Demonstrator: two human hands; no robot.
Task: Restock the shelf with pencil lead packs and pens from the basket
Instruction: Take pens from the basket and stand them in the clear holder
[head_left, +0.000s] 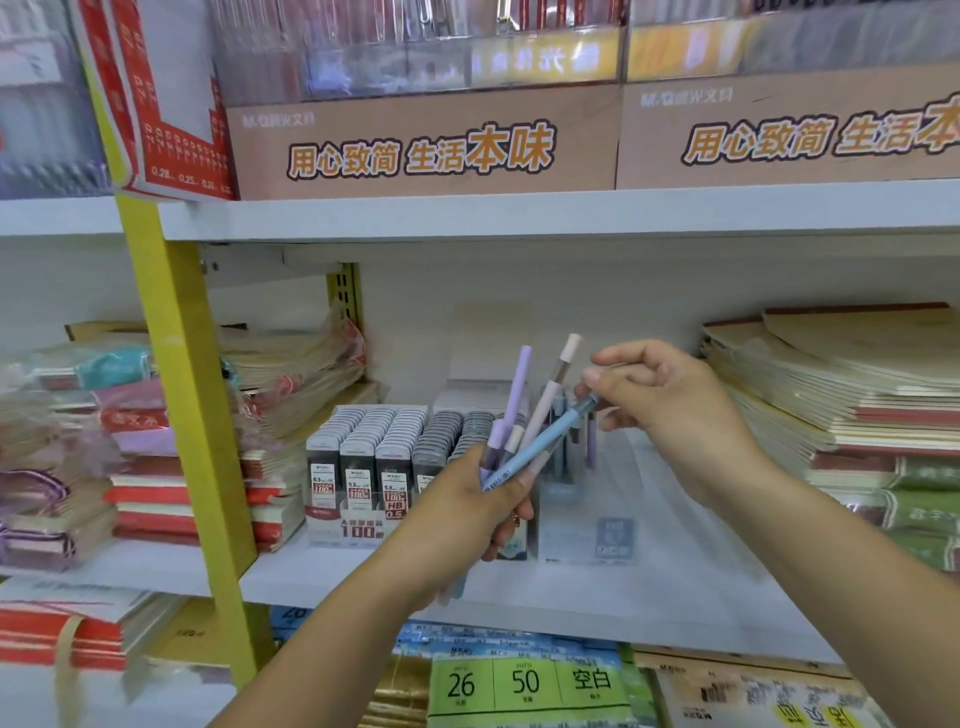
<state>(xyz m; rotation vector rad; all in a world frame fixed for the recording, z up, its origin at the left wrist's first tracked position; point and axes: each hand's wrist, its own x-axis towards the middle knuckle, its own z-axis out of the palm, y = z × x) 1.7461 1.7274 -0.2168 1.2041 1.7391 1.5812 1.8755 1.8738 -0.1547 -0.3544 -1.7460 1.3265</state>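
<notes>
White shelf (623, 592) carries rows of lead packs (374, 452); left hand (467, 504) grips several pens (524, 415), right hand (660, 395) seemingly pinches the blue pen (540, 447) by its tip.

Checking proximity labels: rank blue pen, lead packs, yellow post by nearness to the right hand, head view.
1. blue pen, pinched by the right hand
2. lead packs, left of centre
3. yellow post, far left
</notes>
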